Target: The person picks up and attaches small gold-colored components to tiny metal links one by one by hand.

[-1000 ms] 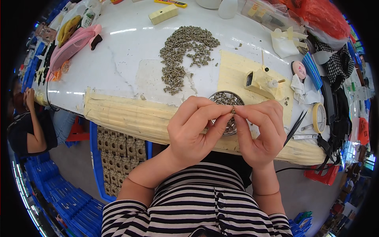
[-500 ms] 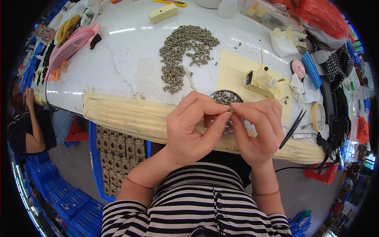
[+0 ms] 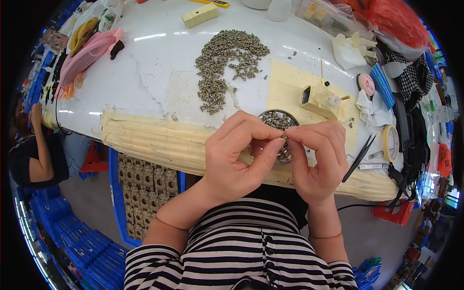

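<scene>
My left hand (image 3: 239, 153) and my right hand (image 3: 320, 157) meet at the fingertips over a round metal dish (image 3: 296, 121) of small metal parts. Both hands are closed in a pinch on one tiny metal part (image 3: 284, 136), mostly hidden by the fingers. Farther back on the white table lies a curved heap of small metal parts (image 3: 212, 63). Just beyond my right hand, a tape-covered block with a white nozzle and a small stick (image 3: 321, 101) stands on a cream sheet (image 3: 285, 79).
Black tweezers (image 3: 360, 157) and a tape roll (image 3: 389, 142) lie to the right. Cream padding (image 3: 150, 140) covers the table's near edge. Below it, a blue crate (image 3: 116, 193) holds metal blocks. At far left sits another person (image 3: 41, 154). A pink mesh shoe-like item (image 3: 87, 58) lies at back left.
My hands hold nearly the same place over the dish; the right fingers have shifted slightly around the small part. The other person's hand at far left has moved a little.
</scene>
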A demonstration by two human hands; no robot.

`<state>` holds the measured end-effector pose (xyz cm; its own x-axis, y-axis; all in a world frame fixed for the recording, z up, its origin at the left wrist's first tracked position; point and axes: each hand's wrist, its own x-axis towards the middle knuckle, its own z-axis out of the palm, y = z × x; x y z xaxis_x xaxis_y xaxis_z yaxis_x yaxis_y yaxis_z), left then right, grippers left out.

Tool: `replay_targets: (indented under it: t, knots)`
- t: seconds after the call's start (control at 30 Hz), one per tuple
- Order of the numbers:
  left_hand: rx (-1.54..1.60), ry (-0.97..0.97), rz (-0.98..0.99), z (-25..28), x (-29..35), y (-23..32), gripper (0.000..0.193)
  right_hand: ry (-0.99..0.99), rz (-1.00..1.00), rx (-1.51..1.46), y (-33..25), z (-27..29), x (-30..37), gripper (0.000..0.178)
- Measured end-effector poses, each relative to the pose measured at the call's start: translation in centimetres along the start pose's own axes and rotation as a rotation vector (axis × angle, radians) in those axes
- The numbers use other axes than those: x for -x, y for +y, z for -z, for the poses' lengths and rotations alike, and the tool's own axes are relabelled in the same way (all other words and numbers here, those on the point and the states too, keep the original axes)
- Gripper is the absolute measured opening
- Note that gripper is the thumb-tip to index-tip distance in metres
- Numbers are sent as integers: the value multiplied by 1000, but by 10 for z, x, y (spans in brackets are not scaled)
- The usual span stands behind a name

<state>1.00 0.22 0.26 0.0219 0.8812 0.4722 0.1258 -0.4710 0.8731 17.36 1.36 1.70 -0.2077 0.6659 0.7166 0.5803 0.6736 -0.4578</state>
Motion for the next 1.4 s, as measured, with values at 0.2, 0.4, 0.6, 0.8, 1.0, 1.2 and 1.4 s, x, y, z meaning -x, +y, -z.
replay_targets:
  t: [0.2,0.4,0.6,0.8,1.0,1.2,1.4]
  knots:
    - [73,-41,85,4,1,3,11,3,13,-7,-1,0,0,22]
    - [110,-72,89,5,1,1,11,5,35,-5,1,0,0,24]
    - [195,-67,128,5,-1,1,10,12,38,-2,0,0,0,25]
    - [260,-59,157,3,0,-4,10,17,55,14,1,0,0,27]
    - [219,-106,146,7,0,-1,13,8,26,9,-1,1,0,28]
    - [152,-74,108,6,1,-1,15,10,21,-1,0,2,0,25]
    - [147,-57,102,5,2,-1,14,0,25,-3,0,2,0,25]
